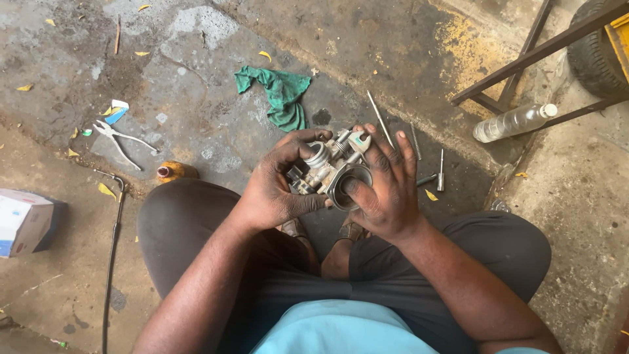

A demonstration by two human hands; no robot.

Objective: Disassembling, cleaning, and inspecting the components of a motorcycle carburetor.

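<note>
At the centre of the frame, the left hand (278, 187) and right hand (383, 190) both grasp a metal throttle body (331, 167) above the knees. A green rag (282, 95) lies on the concrete floor (196, 52) just beyond, pliers (118, 141) at left.

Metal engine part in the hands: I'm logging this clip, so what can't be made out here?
Head view only:
- Metal engine part: its sides and underside are hidden by the left hand and right hand.
- Tyre: cut off by the top right edge.
- Box: cut off by the left edge.
- Small rods on the floor: too small to identify.
</note>
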